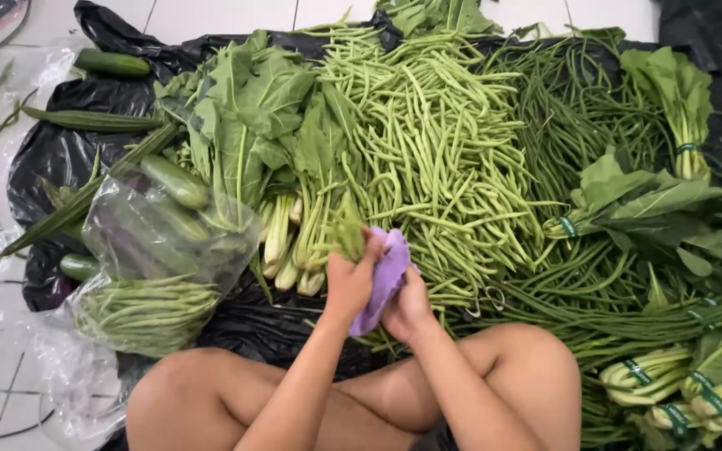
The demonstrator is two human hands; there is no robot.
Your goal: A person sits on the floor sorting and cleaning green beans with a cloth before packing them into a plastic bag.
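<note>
Both hands met over the greens, sharing a purple cloth.

Left hand [349, 280] was clenched around a small bunch of green beans [347, 234], their tips standing up above my fist, while it also touched the purple cloth [384, 276]. Right hand [407, 309] gripped that cloth from below, just beside the left. I sat cross-legged on the tiled floor [211, 17], and the hands hovered over the near edge of the big bean pile [428, 142] on black plastic sheeting [60, 150]. Leafy greens [252, 108] lay to the left, with a clear bag of beans [148, 309] near my left knee.
</note>
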